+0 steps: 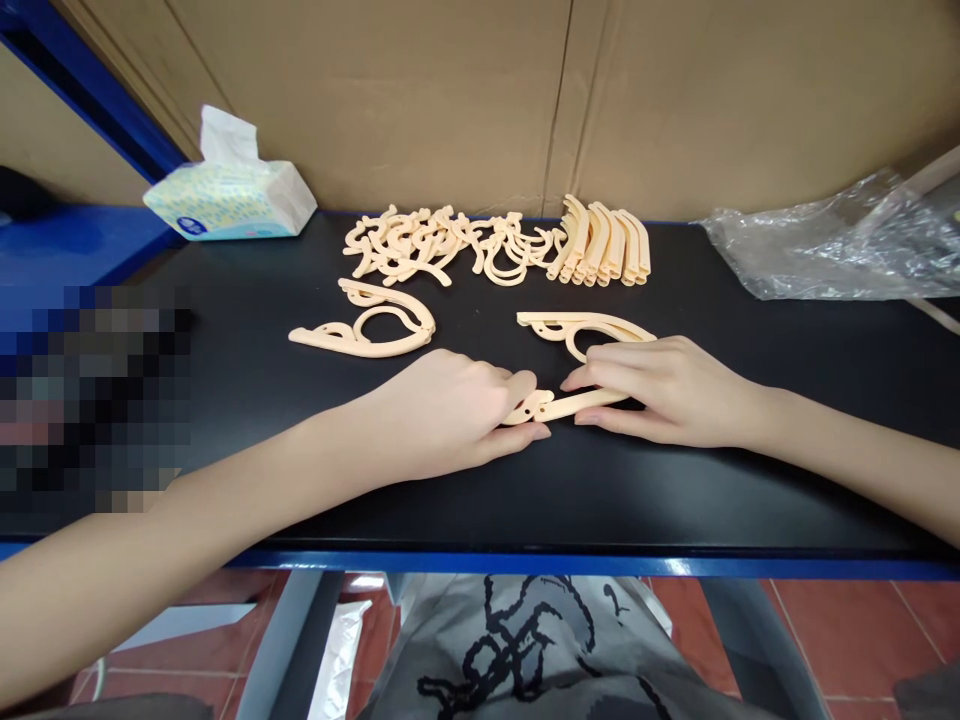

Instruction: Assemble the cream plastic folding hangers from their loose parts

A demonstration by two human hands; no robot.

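Note:
A cream plastic folding clothes hanger (pixel 576 404) lies on the black tabletop, partly covered by my right hand (pixel 667 390). My right fingers are closed around its near arm; the far arm and part of the round hook show behind them. My left hand (pixel 469 410) pinches a small curved cream piece (pixel 528 408) between thumb and fingers, touching the left end of that near arm. Whether the two are joined, I cannot tell. To the left, beyond my left wrist, lies another folding hanger (pixel 375 346) with two arms, a ring-shaped hook and small curved pieces on its arms.
Behind the hangers are a heap of small curved cream parts (pixel 405 240), several hook parts (pixel 506 262) and a stack of curved arms (pixel 600 245). A tissue pack (pixel 225 200) stands at back left. Clear plastic bags (pixel 817 245) lie at back right, before a cardboard wall (pixel 420 100).

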